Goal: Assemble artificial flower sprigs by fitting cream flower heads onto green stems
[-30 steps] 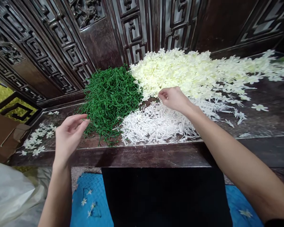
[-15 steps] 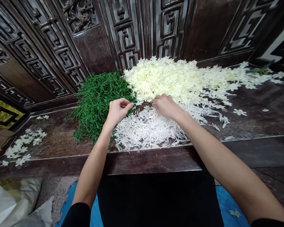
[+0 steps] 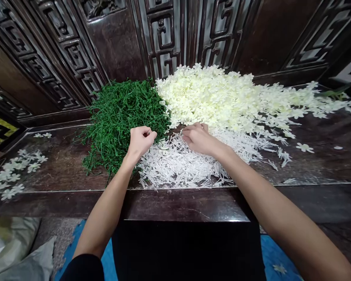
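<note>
A heap of green plastic stems lies beside a big pile of cream artificial flowers, with a spread of thin white plastic pieces in front of both. My left hand is closed in a pinch at the edge of the green heap, over a cream flower. What its fingers grip is too small to name. My right hand rests knuckles up on the white pieces, fingers curled down into them near the cream pile.
All of this sits on a dark wooden ledge backed by carved dark wood panels. Several finished small white flowers lie at the left end. Loose flowers dot the right. Below are a blue mat and a pale plastic bag.
My left hand moved from the left edge of the ledge to the middle and closed in a pinch. My right hand dropped from the cream pile onto the white pieces.
</note>
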`<state>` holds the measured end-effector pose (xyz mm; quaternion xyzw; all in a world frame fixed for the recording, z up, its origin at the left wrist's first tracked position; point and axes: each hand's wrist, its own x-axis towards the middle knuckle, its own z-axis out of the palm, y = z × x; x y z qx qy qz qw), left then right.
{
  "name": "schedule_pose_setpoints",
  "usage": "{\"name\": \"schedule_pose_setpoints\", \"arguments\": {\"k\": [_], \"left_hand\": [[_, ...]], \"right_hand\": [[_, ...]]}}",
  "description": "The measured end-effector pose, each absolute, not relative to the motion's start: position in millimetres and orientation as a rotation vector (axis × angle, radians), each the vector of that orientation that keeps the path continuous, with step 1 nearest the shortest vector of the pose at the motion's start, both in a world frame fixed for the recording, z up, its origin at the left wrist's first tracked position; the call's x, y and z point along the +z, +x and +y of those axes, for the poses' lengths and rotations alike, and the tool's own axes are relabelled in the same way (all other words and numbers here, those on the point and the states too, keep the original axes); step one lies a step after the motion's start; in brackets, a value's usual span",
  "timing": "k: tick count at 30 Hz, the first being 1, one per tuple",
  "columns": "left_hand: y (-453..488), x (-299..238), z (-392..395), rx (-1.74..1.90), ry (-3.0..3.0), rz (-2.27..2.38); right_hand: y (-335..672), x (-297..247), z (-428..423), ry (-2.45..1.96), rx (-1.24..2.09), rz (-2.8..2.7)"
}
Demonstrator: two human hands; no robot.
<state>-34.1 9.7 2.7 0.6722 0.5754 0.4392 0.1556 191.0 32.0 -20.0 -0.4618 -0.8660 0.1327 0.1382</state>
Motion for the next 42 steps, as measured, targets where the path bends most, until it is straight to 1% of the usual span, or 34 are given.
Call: {"name": "schedule_pose_setpoints", "arguments": {"k": [3, 6, 10, 12, 14, 17, 20, 24, 27, 29, 31, 37, 42], "left_hand": [[-34, 0, 10, 1.288, 1.821, 1.636], [-33, -2, 10, 1.298, 1.802, 1.532], [-29, -4, 6, 1.176, 2.206, 1.496], [-25, -4, 3, 1.159, 2.371, 1.451], [-20, -6, 0, 1.182, 2.404, 1.402], [-13, -9, -3, 1.216, 2.327, 1.323], [-8, -12, -3, 1.217, 2.125, 1.210], [-6, -11, -3, 1.251, 1.793, 1.141], [-7, -8, -2, 1.298, 1.652, 1.216], [-8, -7, 0, 1.317, 1.635, 1.247], [-9, -8, 1, 1.312, 1.659, 1.247], [-8, -12, 2, 1.235, 1.733, 1.280], [-7, -11, 0, 1.251, 1.576, 1.250]], "right_hand": [[190, -16, 32, -1.347, 0.398, -2.260], [188, -11, 32, -1.333, 0.522, -1.981], [187, -5, 32, -1.225, 0.847, -1.740], [187, -4, 32, -1.134, 0.998, -1.682], [187, -3, 30, -1.072, 1.130, -1.648], [186, 1, 26, -1.029, 1.278, -1.651], [184, 5, 21, -0.984, 1.356, -1.677], [181, 6, 18, -0.978, 1.288, -1.719], [183, 2, 21, -1.118, 1.040, -1.933], [185, -3, 24, -1.204, 0.841, -2.164], [187, -8, 26, -1.231, 0.726, -2.331], [187, -8, 26, -1.217, 0.642, -2.349], [190, 2, 24, -1.242, 0.725, -2.252]]}}
